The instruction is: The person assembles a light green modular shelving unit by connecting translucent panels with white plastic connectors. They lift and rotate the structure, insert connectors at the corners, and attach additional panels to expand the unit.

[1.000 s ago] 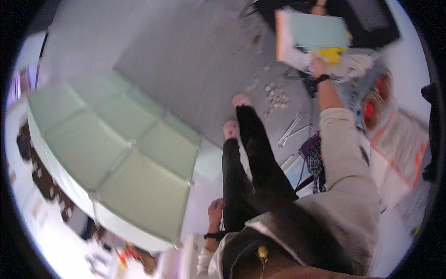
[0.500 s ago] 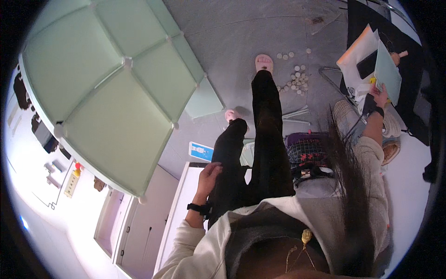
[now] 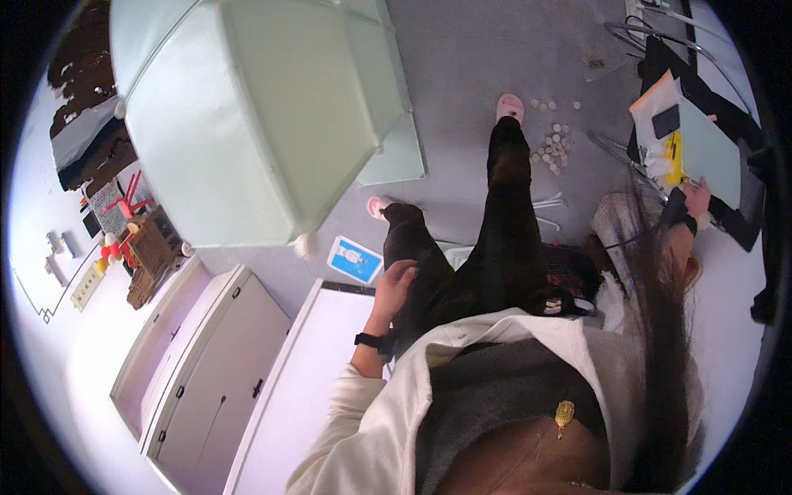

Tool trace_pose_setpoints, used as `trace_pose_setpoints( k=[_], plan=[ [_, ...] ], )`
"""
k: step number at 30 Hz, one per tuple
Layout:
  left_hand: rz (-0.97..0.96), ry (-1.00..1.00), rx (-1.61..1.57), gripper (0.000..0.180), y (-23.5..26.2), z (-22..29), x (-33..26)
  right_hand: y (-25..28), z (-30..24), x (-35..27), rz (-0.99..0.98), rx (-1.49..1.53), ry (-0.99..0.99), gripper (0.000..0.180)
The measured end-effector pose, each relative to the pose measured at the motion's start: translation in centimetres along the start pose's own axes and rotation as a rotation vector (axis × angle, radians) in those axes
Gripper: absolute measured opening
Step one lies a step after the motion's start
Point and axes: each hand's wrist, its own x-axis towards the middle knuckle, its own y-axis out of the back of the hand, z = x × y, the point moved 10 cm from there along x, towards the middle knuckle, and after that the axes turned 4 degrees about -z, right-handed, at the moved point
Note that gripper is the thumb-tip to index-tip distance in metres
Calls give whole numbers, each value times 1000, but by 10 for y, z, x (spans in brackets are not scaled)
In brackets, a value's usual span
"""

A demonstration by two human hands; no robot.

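Observation:
Beside my left thigh hangs my left hand [image 3: 396, 285], open, its fingers loosely bent with nothing seen in them. My right hand [image 3: 697, 198] reaches out to the right and has its fingers on the lower edge of a pale green panel [image 3: 714, 157], seemingly gripping it; part of the grip is hidden. Next to that panel lie a yellow item [image 3: 674, 157], a dark phone-like slab [image 3: 666, 121] and a white plastic sheet with an orange edge [image 3: 652, 99]. To my left stands a large structure of pale green panels [image 3: 247, 107] with white round connectors at its corners.
Loose white round connectors [image 3: 554, 148] lie on the grey floor ahead, right of my foot. A green panel [image 3: 396, 157] leans by the structure. At left are a white cabinet [image 3: 206, 363], a wicker basket [image 3: 157, 260] and a blue-and-white printed sheet [image 3: 355, 259]. Metal tubing [image 3: 619, 148] stands right.
My view has swung, showing more of the cabinet and basket at left. The panel at my right hand sits farther over, exposing more of the yellow item. My left foot has shifted outward.

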Motion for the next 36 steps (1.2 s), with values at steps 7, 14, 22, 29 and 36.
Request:
trace_pose_setpoints(
  k=[7,14,22,29,36],
  plan=[
    [-87,-303,129,26,129,-109,13,-6,-181,-288,173,908,-191,42],
    [-210,-340,293,31,189,-138,16,-40,-390,-520,-109,1677,-590,17],
    [-476,-156,-181,42,72,-82,50,-93,-467,-628,-513,1887,-419,24],
    [-456,-105,-202,24,27,-62,86,-102,-478,-647,-557,1790,-289,37],
    [-475,-93,-125,28,40,-67,140,-146,-512,-664,-397,1841,-357,35]
  ],
)
